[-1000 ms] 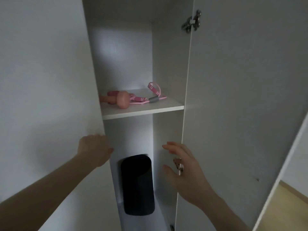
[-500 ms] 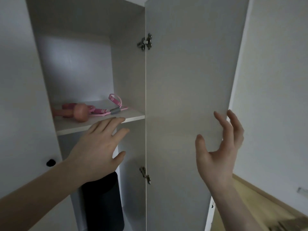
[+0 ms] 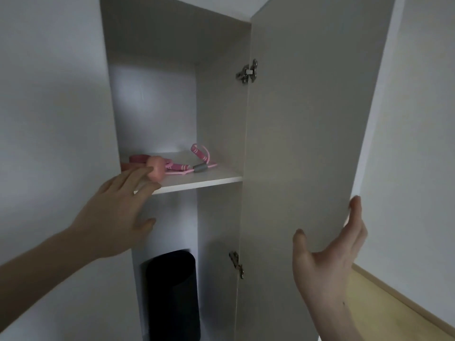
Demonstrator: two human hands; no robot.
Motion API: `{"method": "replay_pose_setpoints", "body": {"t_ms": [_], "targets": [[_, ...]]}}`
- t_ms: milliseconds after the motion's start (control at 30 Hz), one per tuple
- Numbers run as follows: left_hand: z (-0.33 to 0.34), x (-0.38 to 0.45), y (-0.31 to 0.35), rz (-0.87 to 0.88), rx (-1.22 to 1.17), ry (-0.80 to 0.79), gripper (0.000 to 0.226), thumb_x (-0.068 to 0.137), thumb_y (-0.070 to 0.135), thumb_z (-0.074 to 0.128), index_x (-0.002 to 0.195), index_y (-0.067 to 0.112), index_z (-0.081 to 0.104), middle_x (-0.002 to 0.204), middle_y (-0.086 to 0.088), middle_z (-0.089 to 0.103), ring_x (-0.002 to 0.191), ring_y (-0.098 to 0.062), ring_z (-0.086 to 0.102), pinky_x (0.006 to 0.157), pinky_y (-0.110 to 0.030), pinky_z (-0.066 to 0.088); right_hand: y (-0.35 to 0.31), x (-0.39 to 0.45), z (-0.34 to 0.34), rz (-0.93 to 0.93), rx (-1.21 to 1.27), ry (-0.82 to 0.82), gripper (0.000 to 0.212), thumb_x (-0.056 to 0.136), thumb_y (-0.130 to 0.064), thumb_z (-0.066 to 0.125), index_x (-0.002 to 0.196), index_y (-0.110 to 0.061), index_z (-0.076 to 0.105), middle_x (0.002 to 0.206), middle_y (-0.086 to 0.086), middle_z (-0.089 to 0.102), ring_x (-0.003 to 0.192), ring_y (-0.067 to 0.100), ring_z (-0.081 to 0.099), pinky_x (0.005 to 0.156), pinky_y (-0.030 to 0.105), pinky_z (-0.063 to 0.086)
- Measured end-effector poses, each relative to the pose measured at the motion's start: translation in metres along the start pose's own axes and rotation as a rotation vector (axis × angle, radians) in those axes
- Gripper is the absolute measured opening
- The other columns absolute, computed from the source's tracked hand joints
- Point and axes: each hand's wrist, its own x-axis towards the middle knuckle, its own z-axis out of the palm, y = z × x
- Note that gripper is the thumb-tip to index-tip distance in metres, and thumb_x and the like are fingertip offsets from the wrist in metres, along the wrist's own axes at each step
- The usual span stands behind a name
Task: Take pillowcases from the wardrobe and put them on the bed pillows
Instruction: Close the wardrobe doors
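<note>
No pillowcases in view, so their direction from the hands can't be fixed. The open wardrobe compartment sits straight ahead, between the two hands.

Left hand: fingers straight and spread, holding nothing, fingertips at the front edge of the shelf, touching or nearly so; can't tell which. Just beyond those fingertips lies only a pink strap-and-handle item, long axis running left to right along the shelf. Below the left hand, lower compartment, a black rounded object stands upright; not fabric as far as I can tell.

Right hand: open, palm up, fingers relaxed, fingertips at the free edge of the open door; thumb in front of the panel, no firm grip visible.

Judgement: the left hand is nearer the interior, so any reach in goes to it. But this compartment shows nothing to take. The search likely has to move elsewhere, probably behind the closed panel outboard of the left hand.
</note>
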Motion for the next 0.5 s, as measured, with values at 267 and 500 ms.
{"method": "replay_pose_setpoints", "body": {"t_ms": [267, 500], "targets": [[0.02, -0.023, -0.05, -0.114, 0.104, -0.05, 0.079, 0.079, 0.053, 0.062, 0.147, 0.014, 0.051, 0.164, -0.017, 0.031, 0.148, -0.041, 0.033, 0.116, -0.054, 0.036, -0.012, -0.043, 0.024, -0.177, 0.085, -0.121, 0.103, 0.087, 0.021, 0.052, 0.163, -0.04, 0.018, 0.166, -0.006, 0.034, 0.151, 0.009, 0.035, 0.116, 0.023, 0.038], [0.036, -0.044, -0.084, -0.232, 0.165, -0.173, 0.099, 0.085, 0.057, 0.068, 0.163, 0.02, 0.02, 0.173, -0.009, -0.004, 0.158, -0.036, 0.004, 0.126, -0.05, 0.02, -0.027, -0.07, 0.062, -0.316, 0.168, -0.345, 0.102, 0.08, 0.014, 0.043, 0.164, -0.035, 0.014, 0.173, -0.01, 0.019, 0.159, 0.014, 0.019, 0.12, 0.011, 0.022]]}}
